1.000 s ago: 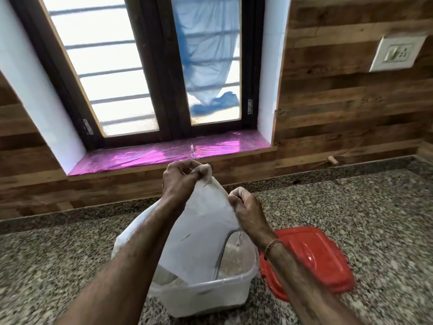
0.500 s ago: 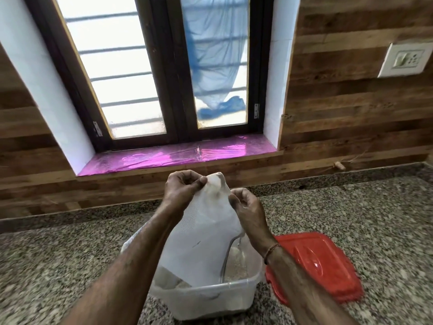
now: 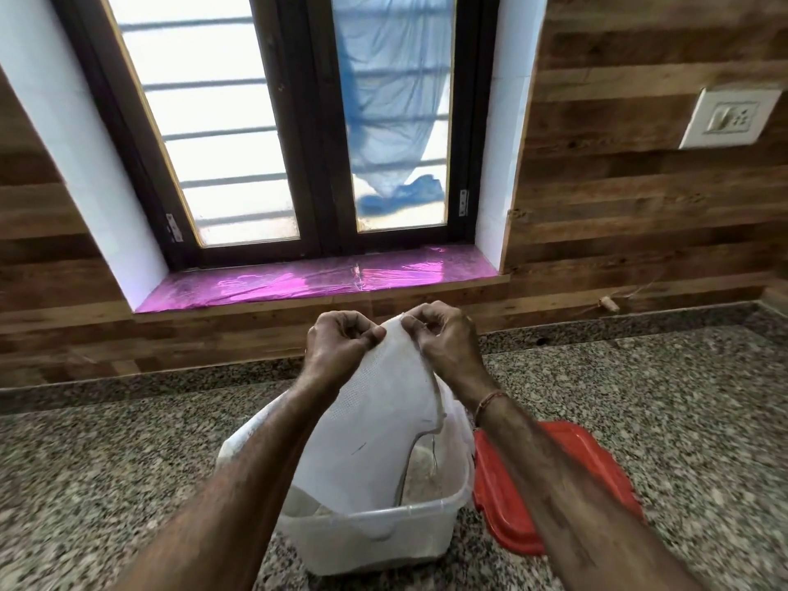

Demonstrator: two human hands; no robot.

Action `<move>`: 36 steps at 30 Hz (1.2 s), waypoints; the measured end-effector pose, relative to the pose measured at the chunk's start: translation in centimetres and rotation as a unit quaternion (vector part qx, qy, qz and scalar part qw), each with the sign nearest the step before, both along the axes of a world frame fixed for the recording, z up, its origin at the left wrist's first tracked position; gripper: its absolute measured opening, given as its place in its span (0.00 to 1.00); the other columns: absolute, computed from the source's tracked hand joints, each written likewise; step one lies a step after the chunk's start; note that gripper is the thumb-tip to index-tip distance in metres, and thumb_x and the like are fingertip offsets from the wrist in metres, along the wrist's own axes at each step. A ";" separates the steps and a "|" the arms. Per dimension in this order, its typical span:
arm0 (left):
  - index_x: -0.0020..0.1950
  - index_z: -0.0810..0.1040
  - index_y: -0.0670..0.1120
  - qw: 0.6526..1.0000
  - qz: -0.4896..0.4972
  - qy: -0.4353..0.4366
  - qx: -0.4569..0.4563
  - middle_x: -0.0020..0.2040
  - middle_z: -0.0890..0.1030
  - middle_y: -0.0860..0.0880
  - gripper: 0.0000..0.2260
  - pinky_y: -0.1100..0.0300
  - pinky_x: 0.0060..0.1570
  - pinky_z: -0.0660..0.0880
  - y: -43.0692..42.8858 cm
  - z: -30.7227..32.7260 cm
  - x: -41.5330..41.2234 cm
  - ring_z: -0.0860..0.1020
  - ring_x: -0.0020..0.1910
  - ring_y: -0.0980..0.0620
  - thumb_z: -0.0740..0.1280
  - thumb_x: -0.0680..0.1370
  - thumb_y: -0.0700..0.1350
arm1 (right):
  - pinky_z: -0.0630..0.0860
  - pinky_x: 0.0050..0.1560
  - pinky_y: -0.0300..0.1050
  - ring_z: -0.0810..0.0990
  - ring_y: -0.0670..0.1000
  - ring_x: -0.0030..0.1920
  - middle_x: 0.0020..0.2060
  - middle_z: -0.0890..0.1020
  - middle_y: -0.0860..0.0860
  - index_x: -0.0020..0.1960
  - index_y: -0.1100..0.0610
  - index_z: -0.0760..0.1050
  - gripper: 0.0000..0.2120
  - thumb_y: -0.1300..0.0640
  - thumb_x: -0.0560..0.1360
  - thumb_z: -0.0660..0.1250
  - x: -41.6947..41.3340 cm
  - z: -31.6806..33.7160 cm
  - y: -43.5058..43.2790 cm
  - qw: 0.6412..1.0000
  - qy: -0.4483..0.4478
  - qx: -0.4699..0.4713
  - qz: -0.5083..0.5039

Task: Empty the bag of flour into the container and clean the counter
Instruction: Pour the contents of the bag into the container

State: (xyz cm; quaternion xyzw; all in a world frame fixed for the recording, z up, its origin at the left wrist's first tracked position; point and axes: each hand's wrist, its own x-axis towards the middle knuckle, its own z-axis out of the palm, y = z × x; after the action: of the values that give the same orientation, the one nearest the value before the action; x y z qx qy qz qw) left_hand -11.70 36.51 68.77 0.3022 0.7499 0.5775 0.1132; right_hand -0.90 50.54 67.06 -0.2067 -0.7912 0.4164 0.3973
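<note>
Flour (image 3: pixel 420 477) lies pale and loose in the bottom of a clear plastic container (image 3: pixel 366 543), which stands on the speckled granite surface (image 3: pixel 128 462) in the lower middle of the head view. A white woven bag (image 3: pixel 375 420) hangs upside down over it, with its open lower end dropping inside the container's walls and its closed end lifted high above the rim. Part of the bag spills over the container's left edge.

Both hands are clamped on that raised end. The left hand (image 3: pixel 341 343) pinches the fabric between its thumb and curled fingers. The right hand (image 3: pixel 447 339) does the same just beside it, so the two hands sit close together with only a narrow peak of bag showing between them. Both forearms reach in from the bottom of the view, and a thin thread bracelet (image 3: pixel 490 398) circles the right wrist.

A red lid (image 3: pixel 554 484) lies flat on the surface just to the right of the container, partly hidden under the right forearm. Whether its edge touches the container cannot be told.

Behind the surface rises a wall (image 3: pixel 639 206) of wood-look planks, with a white socket (image 3: pixel 729 117) set at the upper right. A dark-framed window (image 3: pixel 311 142) fills the centre, and its sill (image 3: pixel 320 283) is covered in shiny pink film. A blue cloth (image 3: pixel 383 100) hangs behind the right pane, and horizontal bars show through the glass.
</note>
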 end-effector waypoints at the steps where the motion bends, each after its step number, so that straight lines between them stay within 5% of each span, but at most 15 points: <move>1: 0.36 0.84 0.46 1.000 -0.005 0.012 -0.001 0.36 0.84 0.44 0.07 0.56 0.34 0.73 -0.1 0.1 0.2 0.76 0.34 0.55 0.77 0.74 0.44 | 0.83 0.44 0.51 0.84 0.45 0.43 0.41 0.85 0.44 0.46 0.49 0.85 0.01 0.53 0.75 0.74 0.0 0.5 0.1 1.000 -0.007 0.009 0.016; 6: 0.37 0.85 0.46 0.999 -0.009 -0.024 0.024 0.33 0.82 0.47 0.07 0.56 0.36 0.72 0.0 -0.4 1.0 0.75 0.34 0.54 0.78 0.73 0.44 | 0.83 0.42 0.50 0.80 0.42 0.36 0.35 0.83 0.42 0.41 0.48 0.80 0.05 0.54 0.75 0.74 0.1 2.4 0.5 0.994 -0.065 0.066 0.054; 9: 0.38 0.85 0.44 0.995 0.020 -0.073 0.063 0.36 0.82 0.42 0.06 0.53 0.39 0.74 -0.2 0.1 0.7 0.76 0.37 0.48 0.77 0.75 0.43 | 0.80 0.40 0.44 0.79 0.41 0.37 0.37 0.82 0.43 0.46 0.51 0.82 0.05 0.51 0.74 0.76 0.7 2.0 0.7 0.994 -0.038 -0.022 0.100; 12: 0.38 0.84 0.45 0.990 0.031 -0.106 0.091 0.38 0.81 0.43 0.07 0.51 0.41 0.75 -0.8 1.1 0.0 0.76 0.39 0.47 0.75 0.77 0.42 | 0.78 0.40 0.49 0.80 0.46 0.39 0.38 0.84 0.47 0.44 0.56 0.83 0.09 0.51 0.73 0.77 1.9 -0.7 0.5 0.982 -0.044 -0.114 0.147; 17: 0.47 0.84 0.53 0.999 0.015 0.027 0.035 0.43 0.83 0.54 0.00 0.52 0.43 0.80 -0.9 1.0 0.9 0.80 0.44 0.52 0.73 0.77 0.48 | 0.79 0.42 0.55 0.79 0.46 0.36 0.33 0.84 0.49 0.38 0.55 0.83 0.08 0.51 0.68 0.77 2.3 -4.1 -0.5 0.985 -0.031 -0.153 0.078; 21: 0.45 0.85 0.57 0.994 0.013 0.109 -0.004 0.45 0.85 0.55 0.07 0.49 0.47 0.81 0.2 1.7 1.4 0.82 0.49 0.53 0.74 0.71 0.58 | 0.79 0.42 0.54 0.78 0.44 0.35 0.33 0.84 0.47 0.39 0.53 0.82 0.11 0.45 0.67 0.76 2.2 -3.4 -1.3 0.993 -0.021 -0.104 0.048; 26: 0.44 0.84 0.48 0.994 0.014 0.028 0.100 0.44 0.84 0.45 0.05 0.52 0.44 0.76 -0.1 1.8 0.6 0.79 0.43 0.53 0.73 0.77 0.48 | 0.82 0.47 0.54 0.83 0.45 0.39 0.36 0.85 0.43 0.43 0.50 0.84 0.12 0.42 0.67 0.74 3.4 -5.6 -1.2 0.995 -0.061 -0.083 0.016; 30: 0.49 0.83 0.54 0.996 0.029 0.080 0.003 0.46 0.84 0.54 0.04 0.48 0.48 0.82 -1.0 0.8 0.0 0.82 0.48 0.53 0.71 0.79 0.53 | 0.83 0.48 0.57 0.86 0.46 0.41 0.39 0.87 0.43 0.43 0.48 0.85 0.10 0.43 0.67 0.74 4.1 -7.5 -1.1 0.993 -0.070 -0.097 -0.011; 34: 0.42 0.86 0.54 0.990 0.074 0.111 -0.046 0.42 0.85 0.55 0.03 0.49 0.47 0.82 -1.5 0.2 -0.4 0.83 0.45 0.52 0.75 0.75 0.51 | 0.83 0.51 0.59 0.86 0.47 0.47 0.46 0.87 0.45 0.60 0.43 0.81 0.15 0.44 0.74 0.71 3.4 -5.7 -1.6 0.995 -0.045 -0.090 0.014; 36: 0.41 0.87 0.53 0.991 0.056 0.113 -0.051 0.39 0.86 0.55 0.02 0.51 0.47 0.82 -1.1 0.1 0.2 0.83 0.43 0.55 0.77 0.73 0.48 | 0.83 0.57 0.53 0.84 0.46 0.56 0.63 0.82 0.46 0.79 0.41 0.62 0.30 0.44 0.79 0.68 2.8 -2.9 -2.3 0.990 0.013 -0.125 0.065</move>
State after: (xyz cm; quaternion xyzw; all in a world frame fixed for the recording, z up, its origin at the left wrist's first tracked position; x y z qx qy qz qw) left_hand -11.52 35.45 68.84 0.3165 0.8022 0.5061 0.0105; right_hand 1.88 48.23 64.16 -0.1972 -0.7392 0.5399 0.3509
